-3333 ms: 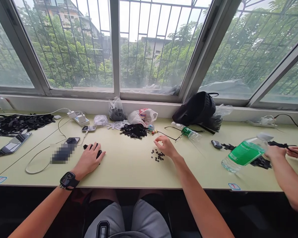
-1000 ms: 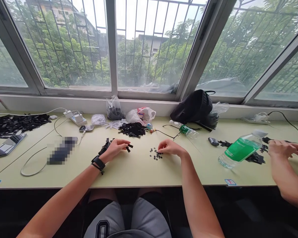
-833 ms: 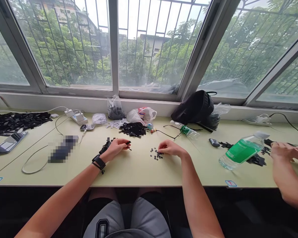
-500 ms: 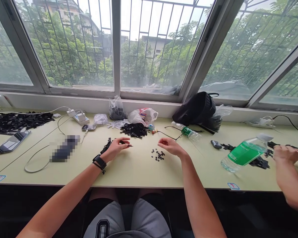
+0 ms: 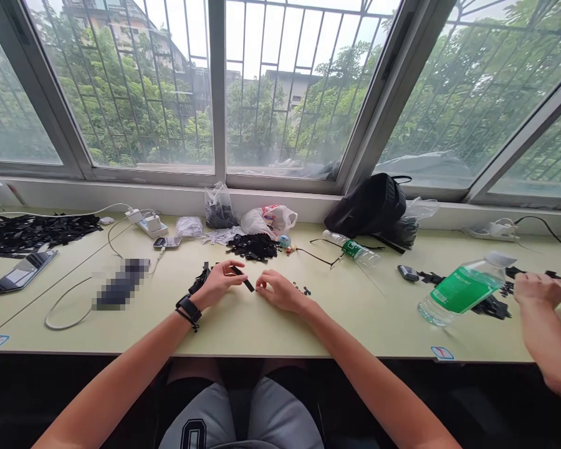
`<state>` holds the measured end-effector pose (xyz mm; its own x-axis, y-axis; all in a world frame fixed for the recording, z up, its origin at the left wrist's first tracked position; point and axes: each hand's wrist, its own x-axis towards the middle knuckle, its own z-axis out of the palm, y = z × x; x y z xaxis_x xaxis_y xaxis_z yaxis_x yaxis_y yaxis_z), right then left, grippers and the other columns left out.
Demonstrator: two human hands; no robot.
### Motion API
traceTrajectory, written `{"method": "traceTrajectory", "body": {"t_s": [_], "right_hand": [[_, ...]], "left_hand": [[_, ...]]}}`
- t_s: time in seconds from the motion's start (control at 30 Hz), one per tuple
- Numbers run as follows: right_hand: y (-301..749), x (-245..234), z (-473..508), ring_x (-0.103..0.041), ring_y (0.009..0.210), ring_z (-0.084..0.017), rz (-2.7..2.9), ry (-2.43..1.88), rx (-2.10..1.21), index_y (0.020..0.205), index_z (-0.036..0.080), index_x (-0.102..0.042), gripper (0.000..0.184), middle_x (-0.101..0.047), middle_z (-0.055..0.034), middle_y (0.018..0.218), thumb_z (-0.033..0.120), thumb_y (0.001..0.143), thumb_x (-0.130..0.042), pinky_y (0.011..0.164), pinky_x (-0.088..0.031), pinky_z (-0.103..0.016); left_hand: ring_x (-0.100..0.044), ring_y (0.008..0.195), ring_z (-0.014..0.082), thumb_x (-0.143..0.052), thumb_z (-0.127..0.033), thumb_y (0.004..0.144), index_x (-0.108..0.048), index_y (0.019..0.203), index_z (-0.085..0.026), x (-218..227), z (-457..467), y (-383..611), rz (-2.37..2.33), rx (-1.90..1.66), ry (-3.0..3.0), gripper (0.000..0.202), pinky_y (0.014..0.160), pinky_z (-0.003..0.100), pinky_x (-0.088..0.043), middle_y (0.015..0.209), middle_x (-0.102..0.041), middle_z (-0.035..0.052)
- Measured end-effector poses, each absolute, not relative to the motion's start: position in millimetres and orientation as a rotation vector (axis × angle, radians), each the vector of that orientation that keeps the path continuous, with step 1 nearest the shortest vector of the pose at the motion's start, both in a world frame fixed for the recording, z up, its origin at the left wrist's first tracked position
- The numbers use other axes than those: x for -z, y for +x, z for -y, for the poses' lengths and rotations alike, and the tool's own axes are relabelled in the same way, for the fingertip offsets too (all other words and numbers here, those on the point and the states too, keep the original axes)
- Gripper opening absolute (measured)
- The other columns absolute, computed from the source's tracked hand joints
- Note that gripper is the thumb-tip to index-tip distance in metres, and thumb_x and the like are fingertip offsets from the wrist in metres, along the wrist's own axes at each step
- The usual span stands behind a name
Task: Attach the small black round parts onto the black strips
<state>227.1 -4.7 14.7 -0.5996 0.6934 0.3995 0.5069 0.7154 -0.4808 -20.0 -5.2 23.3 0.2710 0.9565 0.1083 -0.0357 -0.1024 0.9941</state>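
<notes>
My left hand (image 5: 217,284) pinches a thin black strip (image 5: 242,278) whose end sticks out to the right. A small bundle of black pieces (image 5: 199,280) lies against the left side of that hand. My right hand (image 5: 280,293) rests on the pale green table (image 5: 355,330) with its fingers curled, and its fingertips are close to the strip's end. The hand covers most of a scatter of small black rings (image 5: 303,290). I cannot tell whether its fingers hold a ring.
A pile of black pieces (image 5: 252,247) lies ahead, before plastic bags (image 5: 219,209). A black backpack (image 5: 367,204) sits at the window. A co-worker's hands (image 5: 537,290) work beside a green-labelled water bottle (image 5: 460,290). Cables, a power strip (image 5: 147,223) and a blurred object (image 5: 121,285) lie left.
My right hand has moved left from the rings toward my left hand and now covers most of them. The strip in my left hand has tilted, its end pointing down to the right.
</notes>
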Motion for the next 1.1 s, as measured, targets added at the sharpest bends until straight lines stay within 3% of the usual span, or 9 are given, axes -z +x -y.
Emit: {"method": "traceTrajectory", "body": {"t_s": [0.23,0.33,0.43,0.57,0.77,0.9,1.1], "right_hand": [[225.8,-26.4,3.3,-0.060,0.084,-0.020,2.136,-0.947,-0.388,0.106,0.023,-0.067,0.017,-0.066,-0.0053,0.091,0.039,0.101,-0.061,0.078,-0.047,-0.033],[215.1,-27.3,2.9,-0.057,0.078,-0.018,2.159,-0.947,-0.461,0.097,0.023,-0.066,0.023,-0.066,-0.0032,0.087,0.046,0.094,-0.069,0.073,-0.045,-0.031],[205.5,-25.2,2.3,-0.055,0.073,-0.017,2.165,-0.933,-0.561,0.083,0.022,-0.061,0.024,-0.064,-0.0011,0.080,0.043,0.095,-0.066,0.069,-0.043,-0.030],[207.4,-24.2,1.4,-0.047,0.065,-0.015,2.026,-0.963,-0.678,0.076,0.022,-0.054,0.030,-0.055,0.0015,0.070,0.043,0.094,-0.064,0.061,-0.038,-0.028],[216.4,-26.5,2.1,-0.040,0.061,-0.014,1.921,-1.043,-0.746,0.077,0.021,-0.053,0.032,-0.045,0.0026,0.066,0.047,0.095,-0.061,0.055,-0.032,-0.028],[215.3,-28.4,4.6,-0.042,0.061,-0.014,1.927,-1.036,-0.754,0.084,0.020,-0.059,0.032,-0.050,0.0023,0.068,0.050,0.096,-0.061,0.056,-0.034,-0.028],[216.9,-29.5,4.4,-0.056,0.071,-0.016,1.948,-0.929,-0.913,0.095,0.020,-0.065,0.029,-0.069,-0.0037,0.089,0.049,0.093,-0.066,0.063,-0.044,-0.029]], "left_hand": [[-0.071,0.078,0.0184,-0.092,-0.041,0.069,-0.056,0.110,-0.021,-21.5,8.1,-13.4,-0.848,-1.034,1.390,0.058,0.068,0.028,-0.050,0.090,-0.075,0.0049],[-0.069,0.072,0.0171,-0.091,-0.044,0.072,-0.054,0.112,-0.021,-14.6,7.0,-7.2,-0.770,-0.976,1.448,0.060,0.063,0.025,-0.047,0.082,-0.073,0.0017],[-0.069,0.073,0.0167,-0.092,-0.043,0.072,-0.054,0.112,-0.021,-10.3,6.9,-1.6,-0.680,-0.956,1.466,0.059,0.067,0.026,-0.049,0.082,-0.073,0.0014],[-0.071,0.081,0.0185,-0.090,-0.041,0.075,-0.062,0.115,-0.020,-15.6,8.4,-0.6,-0.682,-0.990,1.481,0.053,0.076,0.030,-0.052,0.090,-0.076,0.0060],[-0.067,0.079,0.0190,-0.082,-0.045,0.082,-0.080,0.098,-0.016,-24.6,8.1,-4.0,-0.790,-1.024,1.609,0.033,0.070,0.028,-0.048,0.088,-0.077,0.0094],[-0.065,0.077,0.0182,-0.079,-0.051,0.084,-0.081,0.093,-0.015,-24.5,8.6,-3.7,-0.821,-1.036,1.635,0.037,0.071,0.028,-0.049,0.085,-0.076,0.0082],[-0.065,0.076,0.0174,-0.077,-0.050,0.087,-0.082,0.092,-0.014,-24.1,8.9,-2.5,-0.819,-1.037,1.729,0.037,0.073,0.028,-0.048,0.085,-0.077,0.0078]]}}
